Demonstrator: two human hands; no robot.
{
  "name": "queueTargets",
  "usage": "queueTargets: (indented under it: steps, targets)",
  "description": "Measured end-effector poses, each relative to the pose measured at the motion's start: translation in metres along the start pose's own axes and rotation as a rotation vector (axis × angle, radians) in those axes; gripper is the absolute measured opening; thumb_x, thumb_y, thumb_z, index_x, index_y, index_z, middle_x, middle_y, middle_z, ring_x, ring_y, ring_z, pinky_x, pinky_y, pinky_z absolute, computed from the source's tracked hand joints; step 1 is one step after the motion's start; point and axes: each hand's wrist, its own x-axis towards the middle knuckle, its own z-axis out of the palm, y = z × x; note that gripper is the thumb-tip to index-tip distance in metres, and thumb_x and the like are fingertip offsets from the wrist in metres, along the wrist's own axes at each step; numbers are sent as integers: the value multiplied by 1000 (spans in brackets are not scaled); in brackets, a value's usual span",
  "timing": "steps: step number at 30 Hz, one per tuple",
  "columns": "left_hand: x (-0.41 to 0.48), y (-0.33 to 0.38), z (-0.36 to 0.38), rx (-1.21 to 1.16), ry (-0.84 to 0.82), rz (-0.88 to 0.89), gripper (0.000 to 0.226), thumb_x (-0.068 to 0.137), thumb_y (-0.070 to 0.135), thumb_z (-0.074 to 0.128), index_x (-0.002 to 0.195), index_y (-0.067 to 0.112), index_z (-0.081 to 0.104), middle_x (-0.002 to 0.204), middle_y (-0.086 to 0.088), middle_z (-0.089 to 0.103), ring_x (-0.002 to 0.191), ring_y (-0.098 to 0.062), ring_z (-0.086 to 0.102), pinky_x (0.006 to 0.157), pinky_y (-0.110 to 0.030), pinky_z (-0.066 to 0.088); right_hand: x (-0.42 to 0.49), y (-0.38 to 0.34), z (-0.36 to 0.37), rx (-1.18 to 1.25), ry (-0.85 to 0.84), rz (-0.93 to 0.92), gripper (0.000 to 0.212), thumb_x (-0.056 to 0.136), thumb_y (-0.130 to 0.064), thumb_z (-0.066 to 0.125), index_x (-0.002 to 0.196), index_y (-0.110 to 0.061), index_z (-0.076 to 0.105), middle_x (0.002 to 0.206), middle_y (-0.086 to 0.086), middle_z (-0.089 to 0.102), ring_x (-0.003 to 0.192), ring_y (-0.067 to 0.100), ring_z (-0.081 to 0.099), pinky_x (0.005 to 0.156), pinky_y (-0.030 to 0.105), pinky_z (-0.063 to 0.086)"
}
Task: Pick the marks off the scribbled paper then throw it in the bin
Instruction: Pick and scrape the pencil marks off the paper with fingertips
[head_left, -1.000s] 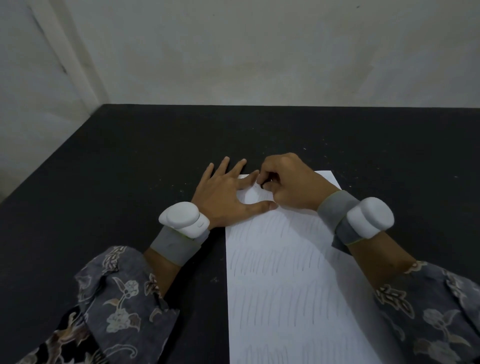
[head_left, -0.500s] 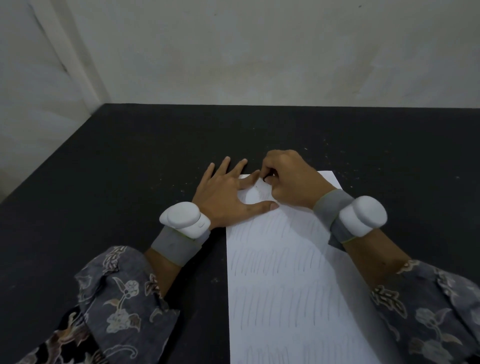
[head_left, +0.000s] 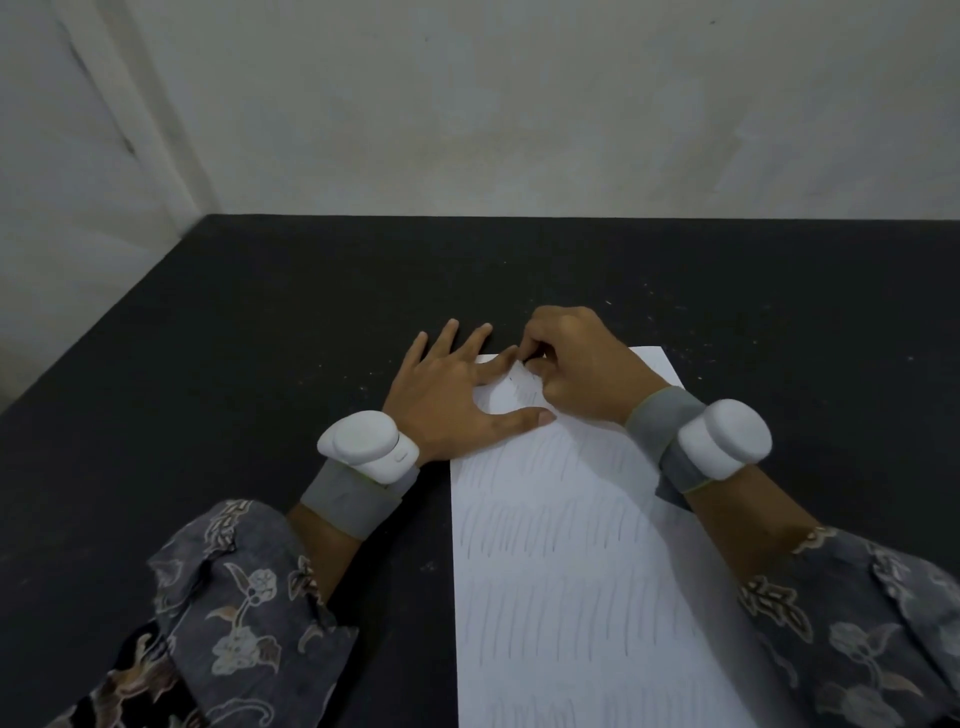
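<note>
Your left hand (head_left: 451, 404) lies flat with fingers spread, pinning the far-left corner of the paper (head_left: 582, 561) to the worktop (head_left: 260, 364); right hand (head_left: 574, 364) is curled, pinching something small and dark on the sheet just beside the left fingers. Paper looks thin, light and floppy and likely tears easily, so keep it pinned; later take it by an edge or crumple it.

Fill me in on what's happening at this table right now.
A person is working on a scribbled sheet of paper on a black table. The left hand lies flat, pinning the sheet's top-left corner. The right hand is curled near the top edge, apparently pinching something small and dark. Rows of marks remain, and no bin is in view.
</note>
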Motion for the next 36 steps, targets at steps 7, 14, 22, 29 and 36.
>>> queueTargets:
  steps: [7, 14, 22, 29, 36]
  targets:
    - [1, -1, 3, -8, 18, 3, 105, 54, 93, 10, 148, 47, 21, 162, 7, 8, 149, -21, -2, 119, -44, -5, -2, -4, -6, -21, -82, -20, 15, 82, 5, 62, 88, -7, 68, 88, -4, 56, 81, 11, 55, 71, 22, 51]
    - [0, 0, 1, -6, -5, -9, 99, 60, 92, 20, 148, 47, 19, 162, 7, 6, 149, -21, -4, 119, -44, -5, -4, 0, -6, -10, -67, -29, 15, 82, 4, 62, 87, -8, 68, 88, -3, 57, 80, 10, 55, 71, 22, 51]
    - [1, 0, 0, 2, -6, -5, 97, 62, 90, 21, 148, 46, 18, 162, 7, 6, 149, -22, -4, 120, -45, -5, 1, -2, -1, 0, 20, 21, 13, 85, 3, 60, 91, -6, 67, 94, 2, 57, 85, 14, 56, 77, 23, 50]
    - [1, -1, 1, -3, 2, -2, 106, 54, 94, 11, 148, 47, 19, 162, 7, 6, 149, -22, -4, 120, -45, -4, -4, -1, -9, 15, -121, -39, 16, 82, 4, 63, 87, -10, 70, 84, -9, 55, 77, 5, 54, 67, 10, 46]
    - [0, -1, 1, 9, -1, -3, 98, 62, 91, 19, 148, 47, 18, 162, 7, 7, 149, -21, -3, 120, -45, -4, -1, 0, -3, -8, -20, -23, 13, 84, 3, 62, 89, -7, 68, 89, -3, 55, 81, 12, 55, 74, 20, 51]
